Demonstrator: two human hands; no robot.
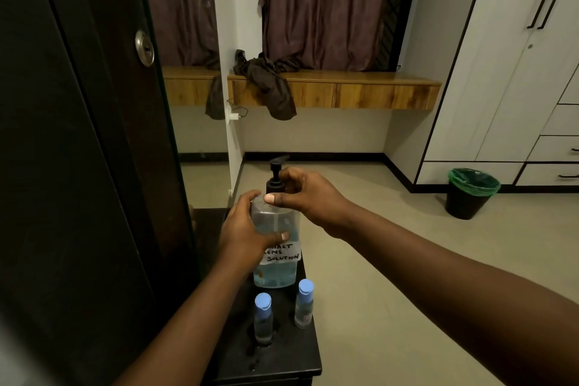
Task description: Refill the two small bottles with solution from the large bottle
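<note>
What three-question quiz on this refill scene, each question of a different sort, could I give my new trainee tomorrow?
1. True or false: both small clear blue-capped bottles are still capped.
2. Which hand grips the black pump collar of the large clear labelled bottle? A) left hand B) right hand
3. Fill in: the bottles stand on a ___ table.

Key: 1 true; 2 B; 3 black.
</note>
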